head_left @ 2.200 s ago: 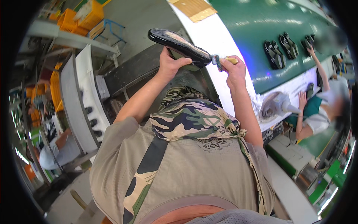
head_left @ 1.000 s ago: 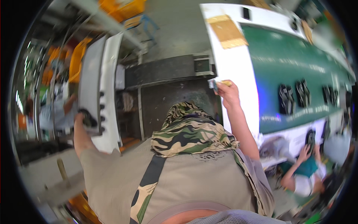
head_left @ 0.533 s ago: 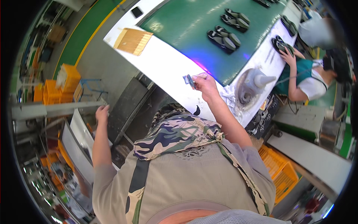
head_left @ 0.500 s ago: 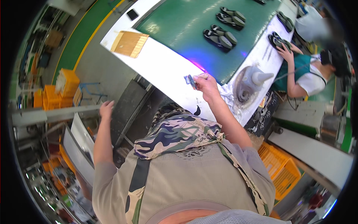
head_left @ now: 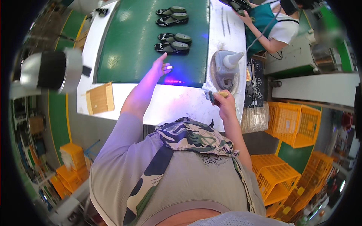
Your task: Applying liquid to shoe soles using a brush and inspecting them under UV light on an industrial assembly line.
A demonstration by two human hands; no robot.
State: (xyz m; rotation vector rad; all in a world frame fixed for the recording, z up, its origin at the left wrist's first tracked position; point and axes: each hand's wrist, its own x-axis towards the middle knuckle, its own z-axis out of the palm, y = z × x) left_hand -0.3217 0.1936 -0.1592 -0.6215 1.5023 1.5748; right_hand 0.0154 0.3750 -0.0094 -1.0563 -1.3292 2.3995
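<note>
My left hand point(head_left: 162, 67) reaches over the green conveyor belt point(head_left: 130, 52), fingers spread with nothing in them. A white wrap covers one fingertip. Just past it lies a pair of black and olive flip-flops point(head_left: 172, 47), with another pair point(head_left: 172, 19) farther along the belt. My right hand point(head_left: 226, 105) is closed on a small dark piece point(head_left: 212, 98) with a tan stick-like part; its exact kind cannot be made out. Beside that hand are a crumpled white cloth point(head_left: 209, 89) and a grey squeeze bottle point(head_left: 229, 62) with a pale nozzle, standing in a stained tray point(head_left: 214, 75).
Cardboard point(head_left: 100, 98) and a dark flat object point(head_left: 86, 71) lie on the white table edge at left. At the right, a co-worker in a green apron point(head_left: 260, 22) handles dark footwear point(head_left: 235, 5). Orange crates point(head_left: 294, 122) stand at right. A blurred silver-and-black object point(head_left: 51, 70) is at left.
My left hand has moved from out over the floor at left to above the belt near the flip-flops. The view has turned. My right hand still grips the small dark piece.
</note>
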